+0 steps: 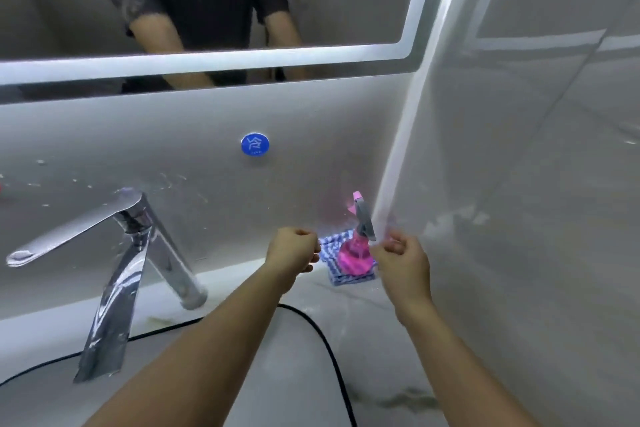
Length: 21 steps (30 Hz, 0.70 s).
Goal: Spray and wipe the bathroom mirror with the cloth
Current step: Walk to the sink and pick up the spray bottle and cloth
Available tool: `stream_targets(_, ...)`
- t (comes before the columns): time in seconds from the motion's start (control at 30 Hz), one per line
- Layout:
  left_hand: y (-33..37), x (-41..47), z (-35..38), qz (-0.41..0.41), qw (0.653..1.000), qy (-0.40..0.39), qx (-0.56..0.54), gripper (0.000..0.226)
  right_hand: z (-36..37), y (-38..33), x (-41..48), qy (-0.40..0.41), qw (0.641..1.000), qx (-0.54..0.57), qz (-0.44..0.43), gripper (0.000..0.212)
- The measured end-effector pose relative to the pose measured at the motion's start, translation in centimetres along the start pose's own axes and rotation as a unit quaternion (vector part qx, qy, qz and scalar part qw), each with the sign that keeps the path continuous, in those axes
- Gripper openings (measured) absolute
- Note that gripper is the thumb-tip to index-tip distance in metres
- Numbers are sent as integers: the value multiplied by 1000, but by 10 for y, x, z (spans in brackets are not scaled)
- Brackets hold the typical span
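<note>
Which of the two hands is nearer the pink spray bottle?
The right hand: its curled fingers sit just beside the pink spray bottle, near the grey trigger. The left hand hangs farther off, across the blue checked cloth.

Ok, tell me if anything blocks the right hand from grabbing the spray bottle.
Nothing visible does. The right hand hovers just right of the pink spray bottle, fingers curled, with only open air between them. The bottle stands on the blue checked cloth in the counter corner; the left hand is on the other side.
</note>
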<state>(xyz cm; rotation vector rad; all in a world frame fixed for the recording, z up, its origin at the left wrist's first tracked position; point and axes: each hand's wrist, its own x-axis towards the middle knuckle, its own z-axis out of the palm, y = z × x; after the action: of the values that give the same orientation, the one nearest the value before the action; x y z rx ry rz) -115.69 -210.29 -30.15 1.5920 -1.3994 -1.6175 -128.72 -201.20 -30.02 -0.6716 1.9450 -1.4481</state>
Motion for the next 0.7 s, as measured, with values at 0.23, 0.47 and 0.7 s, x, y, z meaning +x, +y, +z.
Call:
stream_targets(0.23, -38, 91, 50, -148, 988, 33, 3, 12, 31, 51, 73, -56, 995, -76, -14, 58)
stream_targets(0.47, -56, 128, 88, -205, 967, 105, -106, 35, 43, 75, 103, -98, 991, -87, -39, 28)
stream_targets(0.7, -47, 110, 89, -122, 985, 86, -87, 17, 25, 77, 85, 12, 987, -83, -138, 29)
